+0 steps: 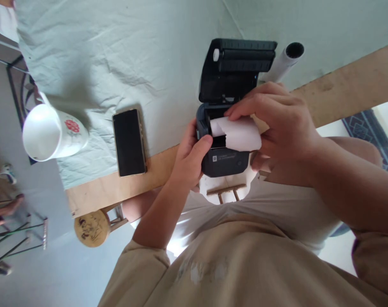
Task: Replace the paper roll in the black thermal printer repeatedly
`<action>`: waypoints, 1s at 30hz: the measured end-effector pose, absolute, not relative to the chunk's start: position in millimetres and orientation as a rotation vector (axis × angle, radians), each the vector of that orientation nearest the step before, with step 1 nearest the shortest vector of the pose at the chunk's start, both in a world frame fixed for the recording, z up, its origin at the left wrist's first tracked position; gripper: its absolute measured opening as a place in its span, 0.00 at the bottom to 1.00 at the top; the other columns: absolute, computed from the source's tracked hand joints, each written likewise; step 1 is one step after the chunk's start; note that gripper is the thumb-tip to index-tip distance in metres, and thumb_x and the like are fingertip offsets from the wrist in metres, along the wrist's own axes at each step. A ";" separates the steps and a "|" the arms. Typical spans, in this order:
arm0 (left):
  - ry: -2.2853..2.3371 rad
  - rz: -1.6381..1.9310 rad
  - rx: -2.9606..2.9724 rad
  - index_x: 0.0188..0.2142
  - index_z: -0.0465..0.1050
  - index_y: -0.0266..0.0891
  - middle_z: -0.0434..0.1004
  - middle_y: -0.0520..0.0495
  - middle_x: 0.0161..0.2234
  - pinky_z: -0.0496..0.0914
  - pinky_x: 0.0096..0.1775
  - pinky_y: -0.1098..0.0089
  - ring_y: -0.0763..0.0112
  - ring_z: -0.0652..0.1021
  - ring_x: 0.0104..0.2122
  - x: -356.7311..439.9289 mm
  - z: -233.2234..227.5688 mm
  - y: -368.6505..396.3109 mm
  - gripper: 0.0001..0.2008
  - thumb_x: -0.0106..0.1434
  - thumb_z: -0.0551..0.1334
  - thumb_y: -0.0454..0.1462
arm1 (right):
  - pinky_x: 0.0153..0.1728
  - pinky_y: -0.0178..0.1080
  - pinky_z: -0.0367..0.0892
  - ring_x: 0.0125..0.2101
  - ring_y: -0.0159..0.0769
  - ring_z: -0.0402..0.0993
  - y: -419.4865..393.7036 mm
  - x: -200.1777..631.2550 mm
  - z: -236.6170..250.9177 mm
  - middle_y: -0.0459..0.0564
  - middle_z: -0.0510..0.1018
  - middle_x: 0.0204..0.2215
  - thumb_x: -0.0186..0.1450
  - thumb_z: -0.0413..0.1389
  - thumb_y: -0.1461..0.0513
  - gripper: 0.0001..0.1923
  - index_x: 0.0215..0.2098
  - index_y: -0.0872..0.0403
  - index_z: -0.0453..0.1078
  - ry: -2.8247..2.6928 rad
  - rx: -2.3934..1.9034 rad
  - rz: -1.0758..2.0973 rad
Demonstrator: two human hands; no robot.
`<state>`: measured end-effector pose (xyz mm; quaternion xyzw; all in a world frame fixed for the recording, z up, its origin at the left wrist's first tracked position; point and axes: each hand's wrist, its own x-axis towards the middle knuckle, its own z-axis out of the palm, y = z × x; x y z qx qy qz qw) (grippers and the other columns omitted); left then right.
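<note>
A small dark printer (226, 164) sits at the table's near edge with its lid (237, 68) swung open toward the far side. My left hand (190, 160) grips the printer's left side, thumb resting on its top edge. My right hand (277, 123) holds a white paper roll (238, 134) over the open paper bay, fingers curled over the roll, its loose end pointing left.
A black phone (129, 142) lies face up left of the printer. A white mug with a red flower (53, 133) stands further left. A white tube (283, 62) lies behind the printer's lid. Pale cloth (117, 51) covers the wooden table (111, 192). A wooden stool (93, 228) stands below.
</note>
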<state>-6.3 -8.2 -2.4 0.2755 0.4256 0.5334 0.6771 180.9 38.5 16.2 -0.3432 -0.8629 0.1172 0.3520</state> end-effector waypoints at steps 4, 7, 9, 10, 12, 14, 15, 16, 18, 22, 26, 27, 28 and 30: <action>0.911 1.193 0.637 0.47 0.70 0.42 0.79 0.52 0.38 0.77 0.39 0.74 0.69 0.81 0.41 -7.3 -3.5 -9.0 0.16 0.60 0.67 0.40 | 0.42 0.42 0.68 0.41 0.33 0.72 40.1 181.3 13.3 0.44 0.76 0.39 0.67 0.54 0.58 0.08 0.42 0.52 0.66 -2.225 -0.819 0.269; 0.906 1.183 0.619 0.48 0.70 0.42 0.79 0.51 0.37 0.77 0.38 0.74 0.69 0.81 0.40 -7.3 -3.1 -9.2 0.17 0.61 0.66 0.40 | 0.43 0.42 0.68 0.41 0.33 0.72 40.9 182.6 12.8 0.45 0.76 0.39 0.68 0.51 0.56 0.09 0.42 0.53 0.66 -2.216 -0.809 0.285; 0.906 1.180 0.610 0.49 0.70 0.43 0.79 0.52 0.36 0.77 0.38 0.74 0.70 0.82 0.39 -7.3 -2.4 -8.9 0.17 0.60 0.66 0.40 | 0.42 0.43 0.68 0.40 0.33 0.72 41.5 183.8 13.6 0.46 0.76 0.39 0.68 0.51 0.54 0.11 0.42 0.54 0.66 -2.221 -0.788 0.296; 0.906 1.181 0.608 0.48 0.70 0.43 0.79 0.52 0.36 0.76 0.38 0.74 0.70 0.81 0.39 -7.4 -2.2 -8.7 0.17 0.60 0.67 0.39 | 0.42 0.43 0.68 0.40 0.33 0.72 41.8 184.3 14.1 0.47 0.76 0.39 0.68 0.51 0.54 0.12 0.42 0.54 0.66 -2.227 -0.775 0.305; 0.903 1.186 0.608 0.47 0.71 0.43 0.78 0.53 0.35 0.76 0.37 0.75 0.72 0.81 0.38 -7.5 -2.0 -8.3 0.16 0.60 0.67 0.39 | 0.42 0.43 0.68 0.40 0.34 0.72 42.2 184.8 15.0 0.48 0.76 0.39 0.68 0.50 0.53 0.14 0.41 0.55 0.66 -2.236 -0.758 0.328; 0.894 1.188 0.605 0.47 0.71 0.43 0.78 0.53 0.35 0.76 0.37 0.75 0.72 0.81 0.37 -7.6 -2.2 -8.1 0.16 0.60 0.67 0.39 | 0.42 0.43 0.68 0.41 0.34 0.72 42.2 184.6 15.2 0.48 0.76 0.39 0.68 0.49 0.53 0.14 0.41 0.56 0.67 -2.241 -0.763 0.346; 0.889 1.186 0.601 0.47 0.71 0.43 0.78 0.53 0.35 0.77 0.37 0.75 0.72 0.81 0.37 -7.6 -2.3 -8.1 0.16 0.60 0.67 0.39 | 0.42 0.43 0.68 0.41 0.34 0.72 42.0 184.2 15.1 0.48 0.76 0.39 0.68 0.49 0.53 0.14 0.41 0.55 0.67 -2.241 -0.768 0.345; 0.886 1.185 0.597 0.47 0.70 0.43 0.78 0.53 0.34 0.77 0.37 0.75 0.72 0.81 0.37 -7.6 -2.4 -8.1 0.16 0.60 0.67 0.39 | 0.42 0.43 0.68 0.41 0.33 0.72 41.7 183.7 14.9 0.47 0.76 0.39 0.69 0.49 0.53 0.14 0.40 0.55 0.67 -2.238 -0.781 0.333; 0.883 1.186 0.594 0.48 0.70 0.43 0.78 0.54 0.34 0.77 0.38 0.74 0.72 0.81 0.37 -7.6 -2.3 -8.3 0.16 0.60 0.67 0.39 | 0.43 0.42 0.68 0.40 0.33 0.72 41.2 182.8 14.2 0.47 0.76 0.39 0.69 0.48 0.53 0.14 0.40 0.55 0.67 -2.233 -0.807 0.291; 0.888 1.177 0.606 0.49 0.70 0.43 0.79 0.53 0.35 0.77 0.39 0.73 0.70 0.81 0.40 -7.5 -1.5 -8.6 0.18 0.61 0.67 0.40 | 0.43 0.41 0.67 0.41 0.33 0.72 41.9 183.9 12.9 0.46 0.76 0.39 0.70 0.49 0.54 0.13 0.41 0.55 0.67 -2.248 -0.818 0.273; 0.934 1.158 0.615 0.50 0.69 0.43 0.80 0.51 0.39 0.77 0.39 0.71 0.67 0.82 0.42 -7.4 -1.8 -8.3 0.20 0.60 0.67 0.42 | 0.45 0.43 0.68 0.45 0.35 0.73 43.9 187.2 12.9 0.47 0.76 0.41 0.70 0.48 0.51 0.17 0.45 0.54 0.68 -2.302 -0.784 0.333; 0.951 1.157 0.623 0.50 0.69 0.43 0.80 0.50 0.40 0.77 0.40 0.71 0.67 0.82 0.42 -7.4 -2.0 -8.2 0.20 0.59 0.67 0.43 | 0.46 0.44 0.68 0.45 0.36 0.73 44.0 187.8 13.4 0.48 0.76 0.42 0.70 0.48 0.51 0.17 0.45 0.54 0.69 -2.306 -0.775 0.339; 0.966 1.157 0.632 0.50 0.69 0.43 0.80 0.50 0.41 0.77 0.40 0.71 0.67 0.81 0.43 -7.6 -2.3 -8.3 0.20 0.59 0.67 0.43 | 0.46 0.44 0.68 0.45 0.36 0.73 44.0 188.2 14.1 0.48 0.76 0.43 0.70 0.49 0.52 0.16 0.45 0.54 0.69 -2.304 -0.761 0.337; 0.981 1.163 0.657 0.50 0.70 0.43 0.80 0.49 0.42 0.77 0.41 0.71 0.66 0.81 0.43 -7.9 -2.6 -8.6 0.21 0.59 0.67 0.44 | 0.45 0.44 0.68 0.44 0.35 0.73 43.7 188.4 16.0 0.48 0.76 0.44 0.68 0.51 0.55 0.12 0.43 0.53 0.69 -2.280 -0.722 0.319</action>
